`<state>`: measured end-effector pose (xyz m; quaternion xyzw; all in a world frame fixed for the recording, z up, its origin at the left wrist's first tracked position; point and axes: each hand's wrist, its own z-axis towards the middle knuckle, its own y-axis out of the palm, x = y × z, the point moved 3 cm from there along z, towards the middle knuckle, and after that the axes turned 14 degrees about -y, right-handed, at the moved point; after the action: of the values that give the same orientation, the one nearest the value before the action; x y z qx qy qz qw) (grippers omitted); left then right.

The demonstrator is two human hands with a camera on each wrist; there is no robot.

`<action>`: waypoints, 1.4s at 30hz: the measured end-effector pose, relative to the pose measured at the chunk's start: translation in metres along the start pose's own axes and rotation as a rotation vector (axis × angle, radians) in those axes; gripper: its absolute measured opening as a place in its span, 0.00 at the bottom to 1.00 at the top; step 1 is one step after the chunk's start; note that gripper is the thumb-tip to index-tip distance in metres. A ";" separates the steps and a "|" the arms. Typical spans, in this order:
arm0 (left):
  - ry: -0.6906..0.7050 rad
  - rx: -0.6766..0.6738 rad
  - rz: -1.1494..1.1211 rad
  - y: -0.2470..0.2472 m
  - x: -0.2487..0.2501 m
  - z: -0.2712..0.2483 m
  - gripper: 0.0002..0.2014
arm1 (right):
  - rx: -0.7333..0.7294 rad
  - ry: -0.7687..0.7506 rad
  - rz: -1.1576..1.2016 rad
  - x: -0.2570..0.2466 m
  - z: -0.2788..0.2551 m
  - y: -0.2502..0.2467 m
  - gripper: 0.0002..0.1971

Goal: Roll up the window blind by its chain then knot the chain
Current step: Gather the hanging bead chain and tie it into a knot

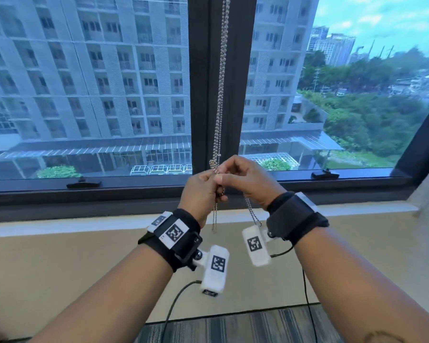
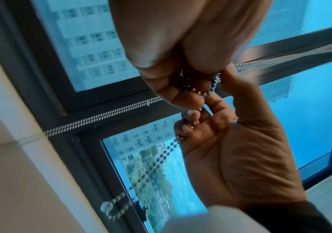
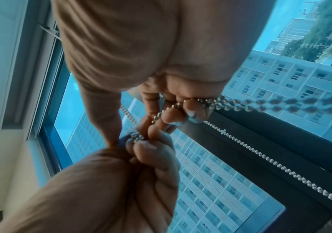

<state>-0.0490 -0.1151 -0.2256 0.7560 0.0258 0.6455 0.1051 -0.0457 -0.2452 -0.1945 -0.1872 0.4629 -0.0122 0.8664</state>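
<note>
Partly hidden, chain [image 1: 220,95] pinched by left hand [image 1: 198,194] and right hand [image 1: 248,181].

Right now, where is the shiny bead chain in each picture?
Head: the chain hangs down the middle, along the dark window post, into both hands.
Left wrist: the chain runs slantwise from the left edge to the fingers.
Right wrist: the chain runs from the fingers toward the lower right.
Shared landmark: the dark window post.
</note>
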 end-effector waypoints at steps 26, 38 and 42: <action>-0.112 -0.134 -0.342 -0.027 0.030 -0.022 0.08 | 0.322 -0.188 -0.430 -0.013 -0.002 0.016 0.07; -0.161 -0.086 -0.463 -0.046 0.037 -0.015 0.17 | 0.211 -0.056 -0.277 -0.012 -0.004 0.024 0.09; -0.225 -0.233 -0.569 -0.046 0.035 -0.017 0.16 | 0.210 -0.055 -0.266 -0.012 -0.003 0.026 0.09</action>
<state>-0.0556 -0.0621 -0.1976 0.7681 0.1502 0.5012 0.3691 -0.0588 -0.2193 -0.1950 -0.1554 0.4065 -0.1698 0.8842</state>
